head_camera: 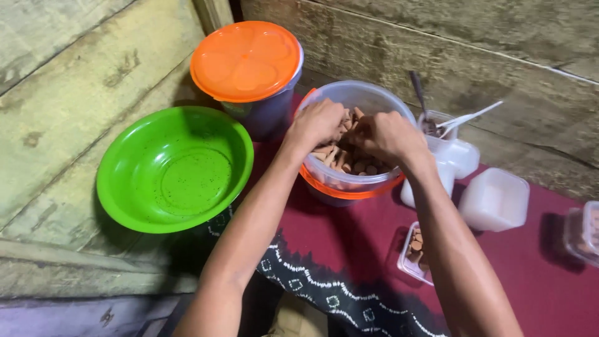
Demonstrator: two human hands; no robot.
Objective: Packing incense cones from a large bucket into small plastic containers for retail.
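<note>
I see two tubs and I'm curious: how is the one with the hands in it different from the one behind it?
The near tub is open, while the far tub wears an orange lid. The near tub has clear walls showing brown sticks; the far tub's wall looks dark. Both hands, left and right, reach into the near tub. Both tubs are round.

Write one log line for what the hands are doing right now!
left hand: in clear tub, on brown sticks | right hand: same tub, on sticks | green bowl: left of tub | lidded orange tub: behind
</note>
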